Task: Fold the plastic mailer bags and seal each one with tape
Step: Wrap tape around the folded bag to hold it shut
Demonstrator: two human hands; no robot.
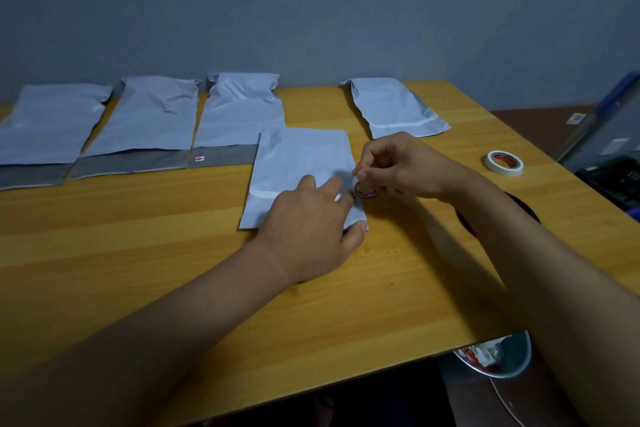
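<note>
A pale folded mailer bag [298, 163] lies flat in the middle of the wooden table [138, 253], with a white tape strip across its lower part. My left hand [308, 232] presses on its lower right corner with straight fingers. My right hand [401, 166] holds a small roll of tape [365, 191] at the bag's right edge, its fingers pinching near the roll's top. Three unfolded mailer bags [149, 121] with grey flaps lie in a row at the back left. A taped bag [391, 107] lies at the back right.
A second, larger white tape roll [505, 163] sits on the table to the right. A dark case [609, 149] stands past the table's right edge. A round metal bin [498, 357] shows below the table's front right corner. A grey wall runs behind.
</note>
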